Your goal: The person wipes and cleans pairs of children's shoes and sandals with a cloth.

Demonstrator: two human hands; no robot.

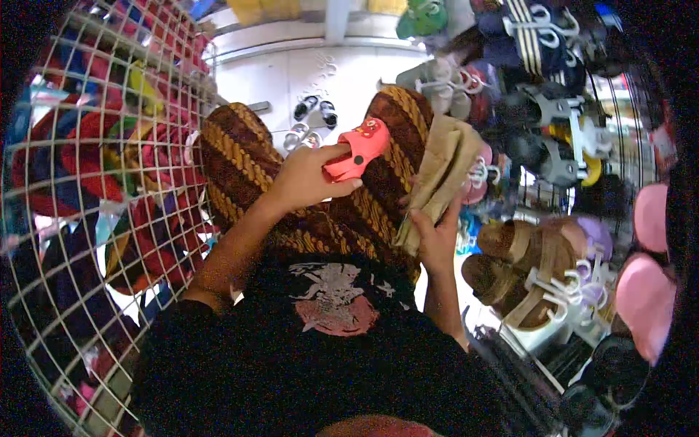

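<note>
My left hand is closed around a small coral-red clog shoe with a dark round rivet and red and yellow decoration on its toe. It holds the clog above my lap, between the knees of my brown patterned trousers. On the right, my right hand grips the lower end of a folded, creased brown paper piece, which stands tilted beside my right knee. Some fingers of that hand are hidden behind the paper.
A white wire grid with colourful goods behind it runs along the left. Dark-and-white sandals lie on the pale floor ahead. To the right hang grey-black sandals, brown sandals and pink footwear on white hangers.
</note>
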